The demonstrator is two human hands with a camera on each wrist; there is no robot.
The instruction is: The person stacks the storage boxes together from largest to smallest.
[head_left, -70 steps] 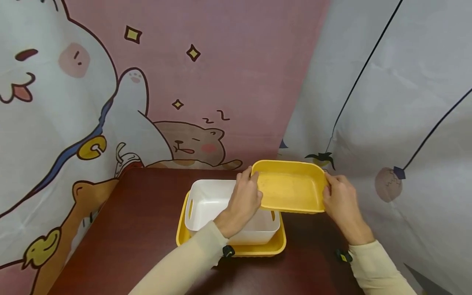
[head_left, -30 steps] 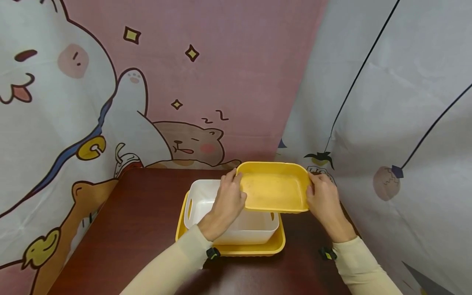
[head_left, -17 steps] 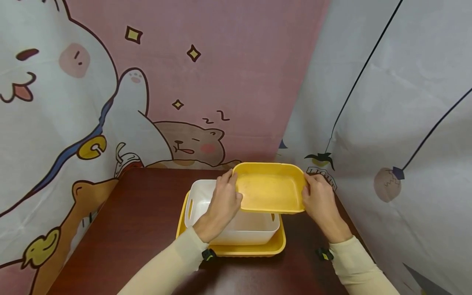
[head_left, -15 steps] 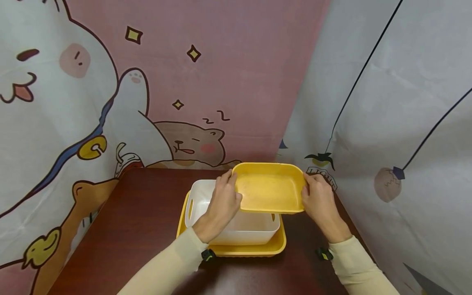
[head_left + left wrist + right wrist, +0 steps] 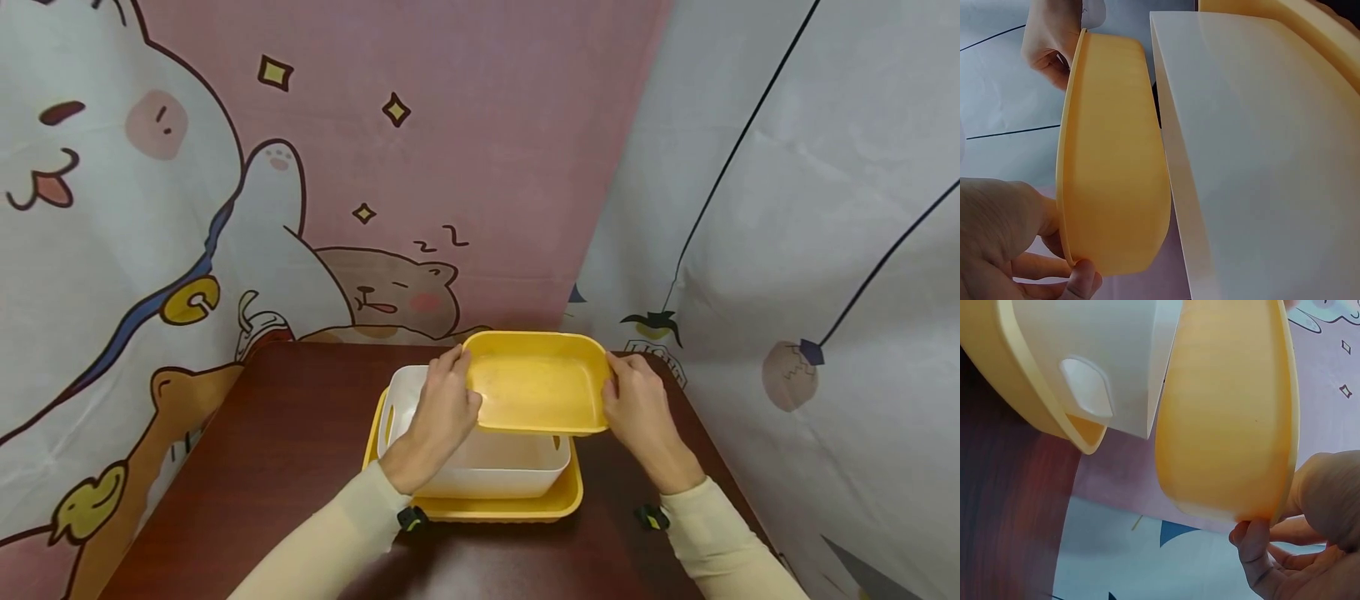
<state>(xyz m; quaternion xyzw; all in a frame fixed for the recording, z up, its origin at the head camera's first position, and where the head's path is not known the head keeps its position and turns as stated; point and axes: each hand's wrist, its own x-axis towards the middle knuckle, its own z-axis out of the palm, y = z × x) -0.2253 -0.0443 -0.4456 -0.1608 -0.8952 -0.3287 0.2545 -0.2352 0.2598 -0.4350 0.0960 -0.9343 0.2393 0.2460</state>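
Note:
Both hands carry a small yellow tray (image 5: 536, 383) with rounded corners, its hollow side showing in the head view. My left hand (image 5: 435, 417) pinches its left end, and my right hand (image 5: 645, 417) pinches its right end. Under it stands a white basket (image 5: 495, 482) with oval handle holes, one visible (image 5: 1085, 387) in the right wrist view. The basket sits within a larger yellow tray (image 5: 517, 510) on the table. In the left wrist view, the small tray's outer wall comes close to the basket's rim; whether they touch I cannot tell. Part of the basket's inside is hidden.
The dark red-brown table (image 5: 285, 442) extends on both sides of the basket. Behind it hangs a pink and white cloth (image 5: 487, 167) with cartoon animals, and a pale cloth (image 5: 825, 208) borders the right side.
The small yellow tray has moved left with both hands, from the basket's right end to over more of its middle. The white basket and larger tray have stayed put.

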